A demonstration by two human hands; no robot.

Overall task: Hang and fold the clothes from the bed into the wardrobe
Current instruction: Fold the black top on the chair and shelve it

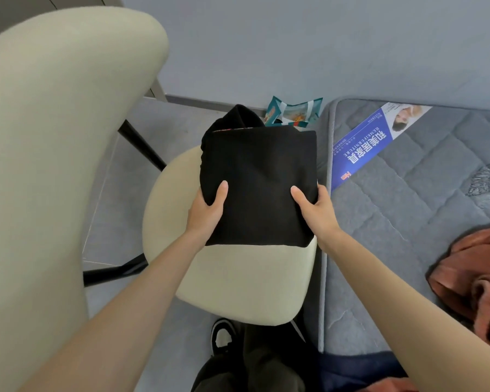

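Held folded black top (pixel 258 188) at chair seat (pixel 238 281), beside bed (pixel 408 199). Could not tell if top rested on seat.
My left hand (pixel 207 210) gripped left edge, my right hand (pixel 314 207) gripped right edge, thumbs on top.
Folding looked done, I think.
Next: carry flat to wardrobe, keep fold tight.
Long side ran away from me. Bunched end pointed at wall.
Orange clothes (pixel 475 281) lay on bed.

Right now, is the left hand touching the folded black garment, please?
Touching. The head view shows the left hand gripping the folded black garment at its left edge, thumb lying on top.
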